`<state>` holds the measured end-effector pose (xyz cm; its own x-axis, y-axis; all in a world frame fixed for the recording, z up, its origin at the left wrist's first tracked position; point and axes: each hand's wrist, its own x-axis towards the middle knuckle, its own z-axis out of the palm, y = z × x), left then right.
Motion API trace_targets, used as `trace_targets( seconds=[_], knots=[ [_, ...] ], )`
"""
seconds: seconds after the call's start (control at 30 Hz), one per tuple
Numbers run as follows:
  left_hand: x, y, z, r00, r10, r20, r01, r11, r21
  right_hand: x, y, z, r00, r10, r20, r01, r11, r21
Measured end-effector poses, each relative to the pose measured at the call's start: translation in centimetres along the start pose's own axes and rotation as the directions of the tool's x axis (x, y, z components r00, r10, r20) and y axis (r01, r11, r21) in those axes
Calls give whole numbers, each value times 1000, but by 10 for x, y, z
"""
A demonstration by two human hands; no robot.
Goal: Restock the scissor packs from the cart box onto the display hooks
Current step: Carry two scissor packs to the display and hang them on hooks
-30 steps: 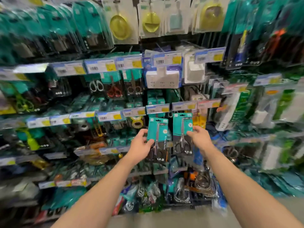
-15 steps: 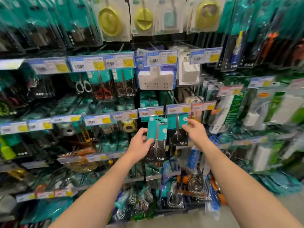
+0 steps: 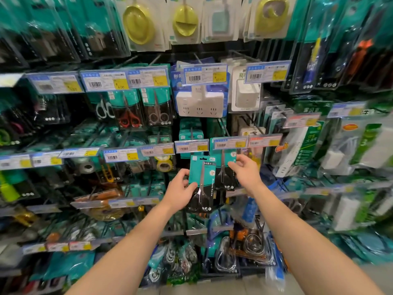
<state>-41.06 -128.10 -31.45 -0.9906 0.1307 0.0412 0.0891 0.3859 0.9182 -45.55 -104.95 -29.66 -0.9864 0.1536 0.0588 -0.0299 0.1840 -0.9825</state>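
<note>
Since 1 s ago: rear teal-and-black carded scissor pack [image 3: 222,174] sits higher, its top edge now hidden behind a blue-and-yellow price label [image 3: 230,143] on the display. Left hand [image 3: 180,188]: grip curled round the left edge of the front teal-and-black carded scissor pack [image 3: 202,179], held upright just below the labels and overlapping the rear pack. Right hand [image 3: 246,173]: grip pinches the rear pack's upper right edge.

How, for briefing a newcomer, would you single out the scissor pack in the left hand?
On the hook wall, look below the white power strip. The left hand grips the teal-and-black carded scissor pack; it alone sits foremost, overlapping its twin.
</note>
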Motion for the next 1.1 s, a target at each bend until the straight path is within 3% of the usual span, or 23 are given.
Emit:
trace_targets(
  seconds=[0.43,0.73,0.97,1.1],
  knots=[
    [-4,8,16,999,-8,-31,8,1000,-28,-5,11,-15,999,-47,27,43,992,119],
    [0,13,23,996,-63,-57,58,995,-80,32,-7,-8,1000,-12,-21,10,996,-84],
    [0,17,29,993,-89,-78,82,993,-89,37,-6,-5,987,104,-121,-134,953,-272],
    [6,13,33,993,-86,-80,83,996,-36,13,5,-6,992,82,-100,-102,971,-216]
  ],
)
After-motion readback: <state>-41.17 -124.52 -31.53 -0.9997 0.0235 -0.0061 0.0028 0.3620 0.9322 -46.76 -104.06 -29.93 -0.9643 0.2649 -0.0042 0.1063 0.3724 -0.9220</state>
